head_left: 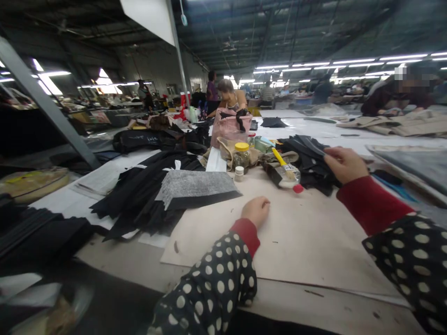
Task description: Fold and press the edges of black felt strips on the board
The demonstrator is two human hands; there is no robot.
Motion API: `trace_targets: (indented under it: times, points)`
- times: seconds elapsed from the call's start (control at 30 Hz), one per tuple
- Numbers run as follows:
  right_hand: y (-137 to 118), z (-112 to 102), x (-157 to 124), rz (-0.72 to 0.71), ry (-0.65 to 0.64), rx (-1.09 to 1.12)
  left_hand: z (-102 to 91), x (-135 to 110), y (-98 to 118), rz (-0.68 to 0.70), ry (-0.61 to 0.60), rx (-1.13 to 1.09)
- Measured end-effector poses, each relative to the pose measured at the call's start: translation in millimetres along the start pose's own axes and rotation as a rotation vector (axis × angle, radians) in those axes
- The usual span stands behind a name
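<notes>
Our worktop carries a pale board. Left of the board fan black cloth pieces; toward its far right lies a dark cloth stack. Our right hand touches that stack, though we cannot tell whether it grips; our left hand rests loosely curled on the board. At the board's far edge stands a yellow-lidded jar.

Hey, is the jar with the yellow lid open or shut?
Shut, it seems: the yellow lid sits over the mouth of the jar.
</notes>
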State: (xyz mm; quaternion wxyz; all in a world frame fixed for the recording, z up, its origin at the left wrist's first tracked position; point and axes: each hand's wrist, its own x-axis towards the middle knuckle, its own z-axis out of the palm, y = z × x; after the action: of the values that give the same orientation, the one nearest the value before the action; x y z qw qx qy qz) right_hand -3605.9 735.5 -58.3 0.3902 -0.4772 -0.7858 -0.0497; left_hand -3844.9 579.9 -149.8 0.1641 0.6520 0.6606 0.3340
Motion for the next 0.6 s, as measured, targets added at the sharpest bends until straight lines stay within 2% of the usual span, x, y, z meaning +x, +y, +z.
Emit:
trace_targets:
  times: [0.03,0.1,0.17,0.23,0.33,0.43,0.5,0.6]
  points:
    - [-12,0,-22,-0.065,-0.025,0.007,-0.4,-1,0,0.016,-0.005,-0.001]
    - [-26,-4,-67,-0.208,-0.196,-0.012,-1.0,-2,1,0.050,-0.018,-0.011]
    - [-25,-15,-106,-0.283,-0.371,-0.121,-1.0,-1,0,0.079,-0.035,-0.024]
    - [-13,-34,-138,-0.298,-0.493,-0.260,-0.4,0,-1,0.102,-0.046,-0.034]
    - [18,-71,-173,-0.243,-0.574,-0.497,1.0,0,-2,0.130,-0.059,-0.006]
    - [52,-104,-192,-0.124,-0.596,-0.695,2.0,-2,-1,0.142,-0.069,0.012]
    - [70,-116,-199,-0.029,-0.622,-0.775,2.3,-3,1,0.133,-0.069,0.022]
    - [86,-123,-200,0.096,-0.670,-0.829,2.0,-5,3,0.131,-0.071,0.044]
